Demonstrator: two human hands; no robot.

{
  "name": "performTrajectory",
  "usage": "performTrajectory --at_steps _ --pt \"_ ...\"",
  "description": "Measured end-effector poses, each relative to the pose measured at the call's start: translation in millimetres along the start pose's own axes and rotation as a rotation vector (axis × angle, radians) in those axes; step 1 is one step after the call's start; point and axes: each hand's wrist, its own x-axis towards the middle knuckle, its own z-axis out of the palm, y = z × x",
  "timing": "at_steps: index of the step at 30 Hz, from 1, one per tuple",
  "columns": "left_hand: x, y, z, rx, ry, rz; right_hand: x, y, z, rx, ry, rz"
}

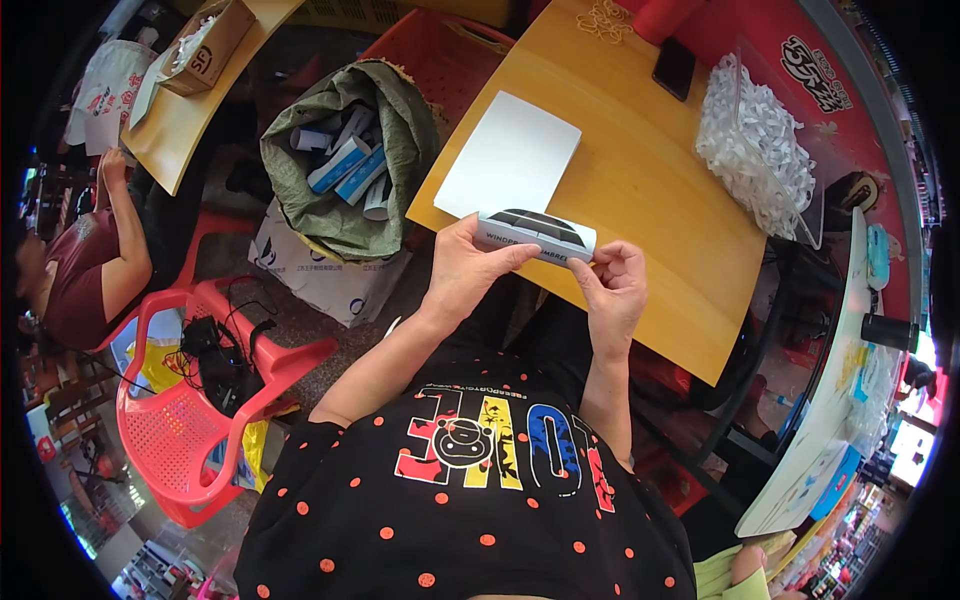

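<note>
Both hands had the long grey box (536,236) pinched at the worktop's (650,190) near edge: left hand (468,272) wrapped one end, right hand (615,282) fingertips on the other. Long axis ran left-right.

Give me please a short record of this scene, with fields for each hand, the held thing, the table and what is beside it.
left hand: left hand grips the left end of a slim grey box
right hand: right hand pinches the box's right end
box position: over the near edge of the wooden table
on table: white sheet, clear bag of white pieces, black phone
beside table: green sack of similar boxes, red plastic chair
</note>
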Motion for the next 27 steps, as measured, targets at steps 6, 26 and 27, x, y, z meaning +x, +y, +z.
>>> performTrajectory --at_steps 6,26,27 --pt "-5 6 7 0.112 0.043 0.168 -3 8 2 0.351 -0.098 0.292" --pt "3 -11 -30 -0.217 -0.152 -0.144 0 14 8 0.576 -0.156 0.380" --pt "3 -11 -32 -0.170 -0.113 -0.140 0 14 9 0.579 -0.155 0.376"
